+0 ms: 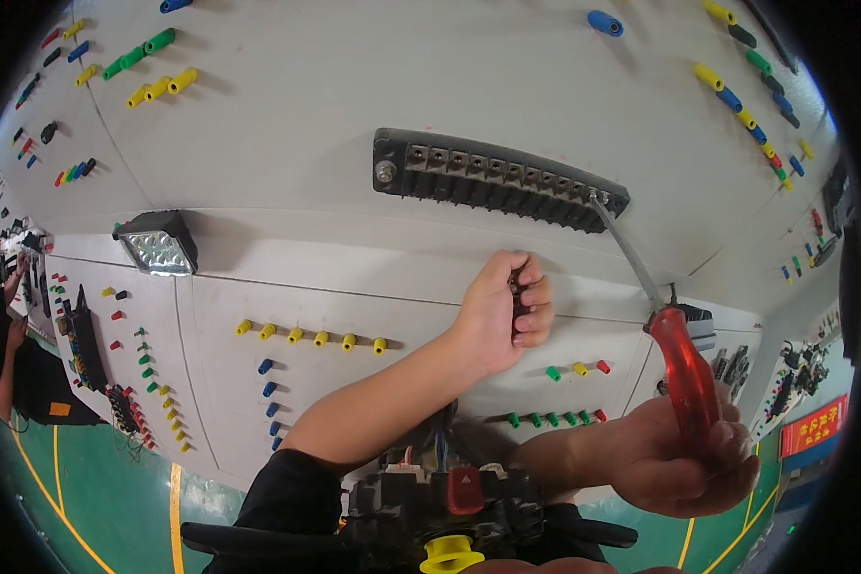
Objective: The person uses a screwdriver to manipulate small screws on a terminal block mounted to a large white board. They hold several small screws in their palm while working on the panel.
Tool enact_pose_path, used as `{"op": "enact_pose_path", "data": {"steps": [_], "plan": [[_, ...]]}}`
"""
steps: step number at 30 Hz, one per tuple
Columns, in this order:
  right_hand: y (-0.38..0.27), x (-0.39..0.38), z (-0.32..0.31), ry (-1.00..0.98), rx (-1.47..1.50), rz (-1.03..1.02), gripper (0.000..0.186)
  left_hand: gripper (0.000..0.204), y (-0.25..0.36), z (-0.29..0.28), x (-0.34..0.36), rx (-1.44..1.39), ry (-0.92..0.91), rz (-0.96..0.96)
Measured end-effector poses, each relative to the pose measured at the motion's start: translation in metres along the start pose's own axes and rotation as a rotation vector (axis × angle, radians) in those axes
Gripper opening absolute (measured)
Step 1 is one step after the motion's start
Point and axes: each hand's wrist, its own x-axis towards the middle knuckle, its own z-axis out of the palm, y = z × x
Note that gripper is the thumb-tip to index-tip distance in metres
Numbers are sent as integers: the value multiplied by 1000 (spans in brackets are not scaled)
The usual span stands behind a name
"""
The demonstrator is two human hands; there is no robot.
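A screwdriver with a clear red handle [684,368] is gripped in my right hand [684,459], its fingers wrapped round the handle. The metal shaft slants up to the left, and its tip meets a screw near the right end of a long black terminal strip [497,182]. That strip is fixed to a pale panel and carries a row of metal screw terminals. My left hand [507,311] is closed in a loose fist below the strip, apart from it. Something small and dark shows between its fingers, too hidden to name.
Coloured sockets, such as the yellow row [321,340], stud the panel [287,115]. A square LED lamp [160,244] juts out at left. Below my arms sits a black switch assembly with a red button [466,490] and a yellow ring [450,553]. Another person [29,364] is at far left.
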Motion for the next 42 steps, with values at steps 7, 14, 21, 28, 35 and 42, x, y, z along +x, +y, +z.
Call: {"op": "enact_pose_path", "data": {"steps": [7,14,21,28,35,42], "plan": [[9,22,-2,-321,-19,-129,37,27,0,0,0,1,-19,-12],[2,12,10,-109,-36,-45,42,27,0,0,0,-10,-7,-8],[6,5,-14,-213,-83,-115,44,27,1,0,-1,-16,-15,-3],[16,15,-4,-334,188,-73,37,27,-1,3,1,-22,-5,-23],[12,8,1,-116,48,-12,38,27,-1,0,0,-29,-18,-30],[14,14,13,-118,84,-44,41,28,-3,3,3,-20,-39,-40]]}}
